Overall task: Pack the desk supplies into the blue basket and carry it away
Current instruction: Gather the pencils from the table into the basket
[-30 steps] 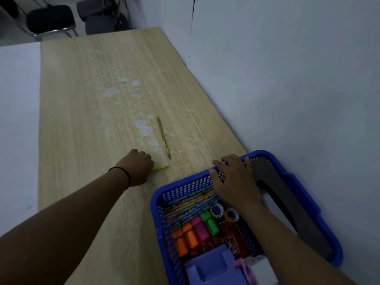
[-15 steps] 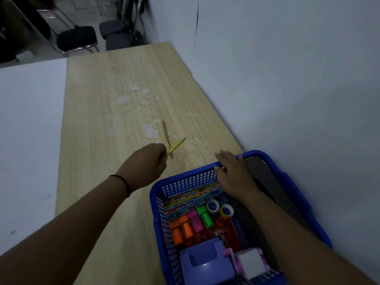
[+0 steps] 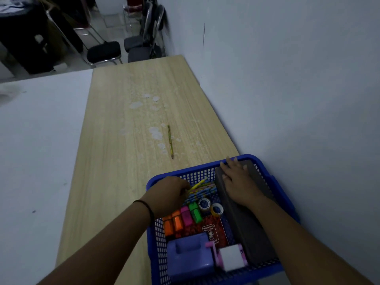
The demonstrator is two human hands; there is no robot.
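Wooden desk (image 3: pixel 115 140) against pale wall; one pencil (image 3: pixel 170 141) left lying beyond blue basket (image 3: pixel 265 171). Left hand (image 3: pixel 168 195) pinching yellow pencil (image 3: pixel 197 185) over basket; right hand (image 3: pixel 236 179) flat on dark board (image 3: pixel 246 229) inside.

- You look down a long wooden table (image 3: pixel 127 140) set against a plain pale wall (image 3: pixel 287 79).
- Beside it lies a white surface (image 3: pixel 41 140).
- Beyond, black chairs (image 3: pixel 103 51) stand in dim light.
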